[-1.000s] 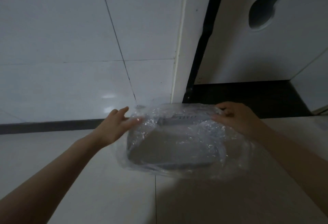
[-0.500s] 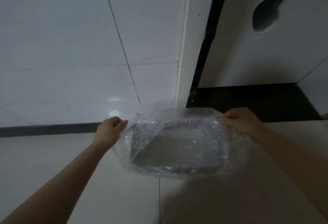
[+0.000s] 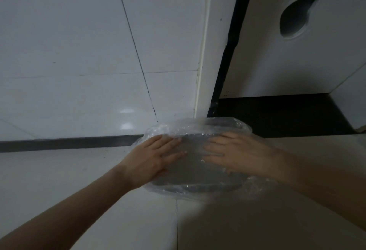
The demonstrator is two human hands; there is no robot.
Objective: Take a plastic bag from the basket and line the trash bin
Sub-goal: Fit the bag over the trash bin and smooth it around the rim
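Observation:
A clear plastic bag (image 3: 198, 129) is draped over the rectangular grey trash bin (image 3: 194, 187), which stands on the floor by the wall corner. The film covers the bin's rim on every side I can see. My left hand (image 3: 152, 160) lies flat with fingers spread on the film inside the bin's mouth, at its left. My right hand (image 3: 235, 154) lies flat the same way at the right, seen through or against the film. Neither hand pinches the bag. The basket is not in view.
A white tiled wall (image 3: 79, 61) with a dark baseboard (image 3: 69, 143) rises behind the bin. A white door or panel (image 3: 297, 61) with a round hole (image 3: 295, 19) stands at the right above a dark threshold (image 3: 277, 117). Pale floor tiles (image 3: 79, 200) surround the bin.
Both hands let go of the bag's edges at the bin's rim and moved inward, now pressing flat on the film inside the bin. The bag sits lower over the rim.

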